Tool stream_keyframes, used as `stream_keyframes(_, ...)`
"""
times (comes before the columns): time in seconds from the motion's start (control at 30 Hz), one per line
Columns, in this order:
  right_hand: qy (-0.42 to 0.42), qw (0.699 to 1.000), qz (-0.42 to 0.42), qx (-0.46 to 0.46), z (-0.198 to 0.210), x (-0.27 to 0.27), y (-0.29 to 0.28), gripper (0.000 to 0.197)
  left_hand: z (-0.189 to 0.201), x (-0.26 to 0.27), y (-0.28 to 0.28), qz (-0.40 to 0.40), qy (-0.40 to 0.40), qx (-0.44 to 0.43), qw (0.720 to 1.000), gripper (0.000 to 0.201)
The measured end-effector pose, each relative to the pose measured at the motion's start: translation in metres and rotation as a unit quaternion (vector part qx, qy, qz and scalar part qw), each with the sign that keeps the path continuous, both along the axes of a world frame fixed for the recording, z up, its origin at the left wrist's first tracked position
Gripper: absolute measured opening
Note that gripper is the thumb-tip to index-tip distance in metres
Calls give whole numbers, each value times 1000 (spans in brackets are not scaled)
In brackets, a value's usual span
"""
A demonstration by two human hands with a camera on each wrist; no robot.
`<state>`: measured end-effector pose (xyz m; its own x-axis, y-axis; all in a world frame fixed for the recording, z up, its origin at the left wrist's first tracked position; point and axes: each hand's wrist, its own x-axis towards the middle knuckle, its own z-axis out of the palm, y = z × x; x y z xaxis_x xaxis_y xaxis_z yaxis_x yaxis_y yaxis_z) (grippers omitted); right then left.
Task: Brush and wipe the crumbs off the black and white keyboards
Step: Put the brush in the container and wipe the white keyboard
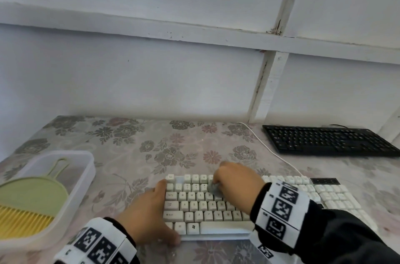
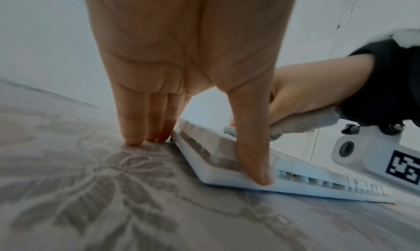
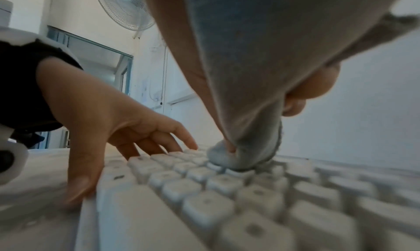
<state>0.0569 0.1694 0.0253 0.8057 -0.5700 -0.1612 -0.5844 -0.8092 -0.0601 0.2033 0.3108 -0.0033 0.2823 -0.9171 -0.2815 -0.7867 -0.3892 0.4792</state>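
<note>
Wiping is underway on the white plastic keyboard (image 1: 216, 205), which is lying at the near edge of the floral-patterned desk (image 1: 134, 146), square to the person. The left hand (image 1: 149, 216) is bracing the keyboard's left end, probably so it is not sliding under the rubbing: the fingers (image 2: 134, 129) are nearly straight, tips touching the desk just beside the casing, while the thumb is pressing on the front corner. The right hand (image 1: 236, 179) is curling round a bunched grey cloth (image 3: 229, 158), pinching it into a small wad and pushing it down on the upper key rows. The black flat keyboard (image 1: 329, 140) is sitting well apart at the far right, likely awaiting its turn. A yellow-bristled brush with a green dustpan (image 1: 28, 203) is resting in a translucent plastic tray (image 1: 86, 168) at the left, apparently parked while the cloth is working.
</note>
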Motion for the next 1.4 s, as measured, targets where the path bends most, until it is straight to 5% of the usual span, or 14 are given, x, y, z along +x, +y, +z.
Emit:
stream_keyframes(0.17,-28,999,-29,11,11,7,6,31,2,-2,0,7,-5,13,1000,117)
stream_keyframes(0.4,-24,998,63,19,10,63,40,20,7,-3,-1,2,2,14,1000,118)
stream_keyframes(0.8,3,998,-60,-17,12,-12,-1,34,1,-2,-1,7,1,28,1000,125)
stream_keyframes(0.97,-86,995,4,52,12,35,32,24,0,0,-2,11,15,11,1000,120)
stream_keyframes(1.1,-35,998,59,16,14,54,53,20,0,1,-3,7,11,27,1000,129)
stream_keyframes(1.4,-36,998,-44,32,-1,-13,13,27,1,-2,-1,-9,-7,41,999,122)
